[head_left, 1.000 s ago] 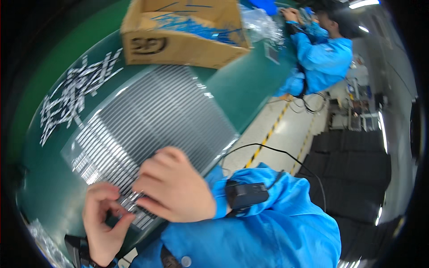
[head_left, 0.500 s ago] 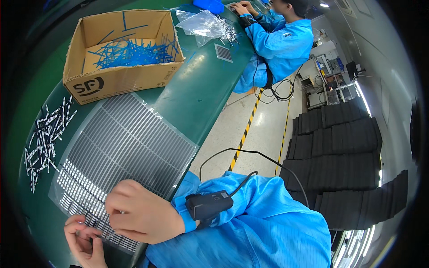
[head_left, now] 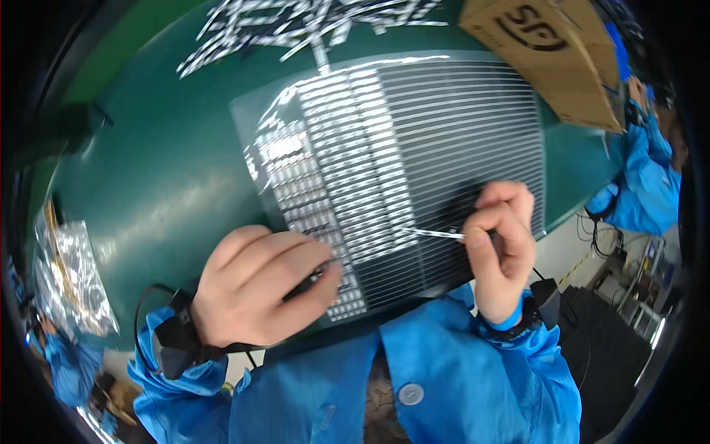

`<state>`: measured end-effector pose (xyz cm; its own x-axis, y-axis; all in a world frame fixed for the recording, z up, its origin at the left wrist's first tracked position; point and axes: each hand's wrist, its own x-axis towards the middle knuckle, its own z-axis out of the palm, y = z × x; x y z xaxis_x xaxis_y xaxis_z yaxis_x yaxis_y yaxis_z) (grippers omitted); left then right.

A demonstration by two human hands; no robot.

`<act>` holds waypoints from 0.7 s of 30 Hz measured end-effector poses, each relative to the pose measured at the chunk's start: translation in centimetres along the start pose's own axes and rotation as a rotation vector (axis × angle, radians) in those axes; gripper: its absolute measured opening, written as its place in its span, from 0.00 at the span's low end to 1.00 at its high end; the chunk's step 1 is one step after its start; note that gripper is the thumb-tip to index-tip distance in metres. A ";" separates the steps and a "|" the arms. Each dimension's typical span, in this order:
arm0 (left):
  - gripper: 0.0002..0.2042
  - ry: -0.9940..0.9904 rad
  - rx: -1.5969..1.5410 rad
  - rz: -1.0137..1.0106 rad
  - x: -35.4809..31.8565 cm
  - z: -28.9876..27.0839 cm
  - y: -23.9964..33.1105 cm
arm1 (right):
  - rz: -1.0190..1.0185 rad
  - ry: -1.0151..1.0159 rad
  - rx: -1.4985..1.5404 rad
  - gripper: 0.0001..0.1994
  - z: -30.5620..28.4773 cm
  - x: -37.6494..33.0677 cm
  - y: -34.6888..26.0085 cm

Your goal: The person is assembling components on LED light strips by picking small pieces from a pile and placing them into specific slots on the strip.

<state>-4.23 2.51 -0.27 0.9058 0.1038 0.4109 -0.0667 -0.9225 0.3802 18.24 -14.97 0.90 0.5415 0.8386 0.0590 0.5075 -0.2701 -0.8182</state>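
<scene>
Head view, my right hand: my right hand has drawn away from my left hand; half a second ago they worked close together at the sheet's near left corner. Now its thumb and forefinger pinch the end of a thin black-and-white strip.
My left hand: curled palm-down over the sheet's near left part, fingers bent toward the thumb; a small dark bit shows between them, and I cannot tell whether I grip it.
Turned view: the cardboard box shows at upper right instead of upper left, and a clear plastic bag has come into sight at the left.
Strip: narrow, straight, nearly level, pointing left from my fingertips over the sheet.
Striped sheet: the striped sheet lies on the green table in front of me, under both hands. Its right part is dark grey with fine pale lines; bright silvery segments stand in columns toward the left, with a column of small duller blocks beyond and a shiny clear margin.
Loose strips: a heap of loose strips lies past the far edge.
</scene>
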 end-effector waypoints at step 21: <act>0.11 0.028 0.013 -0.035 -0.9 1.8 0.8 | -0.153 -0.209 -0.167 0.04 2.3 -0.3 -0.4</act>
<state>-4.37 1.00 -1.79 0.8953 0.1466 0.4206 -0.0295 -0.9227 0.3845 16.33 -14.02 -0.09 0.3097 0.9499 0.0416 0.6853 -0.1927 -0.7023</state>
